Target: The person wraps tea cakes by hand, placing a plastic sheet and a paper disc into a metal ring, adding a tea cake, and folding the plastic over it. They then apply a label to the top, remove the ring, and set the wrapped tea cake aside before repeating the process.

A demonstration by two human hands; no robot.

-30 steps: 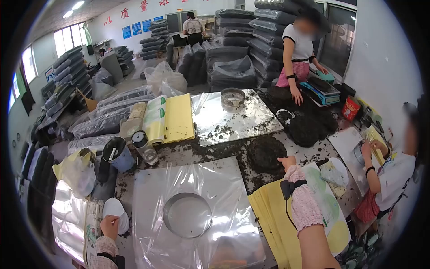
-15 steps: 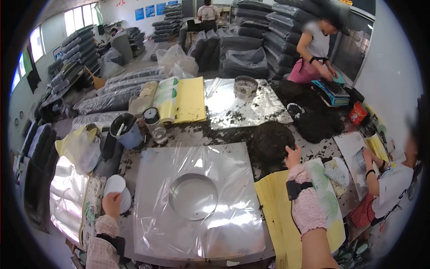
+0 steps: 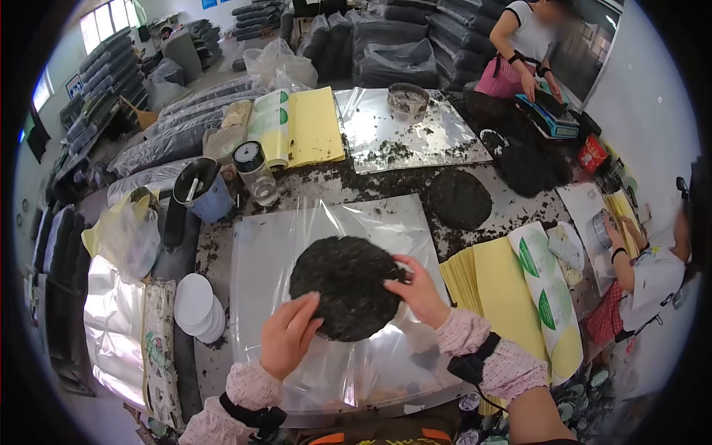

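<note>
A round, dark, crumbly disc (image 3: 347,288) is held over the plastic-covered metal sheet (image 3: 259,259) in front of me. My left hand (image 3: 289,334) pinches its lower left edge, and my right hand (image 3: 421,291) grips its right edge. The metal ring that lay on this sheet is hidden beneath the disc. Another dark disc (image 3: 460,200) lies on the table just beyond the sheet's upper right corner. White round discs (image 3: 199,305) are stacked to the left of the sheet.
Yellow sheets (image 3: 512,289) lie at the right. A blue cup (image 3: 204,191) and glass jar (image 3: 256,174) stand at the back left. One person (image 3: 523,44) works at a scale (image 3: 549,119); another (image 3: 645,278) holds a ring at far right.
My right hand has moved left from the dark pile, bringing a disc over the sheet. My left hand has left the white discs and taken the disc's other side. The view has tilted downward.
</note>
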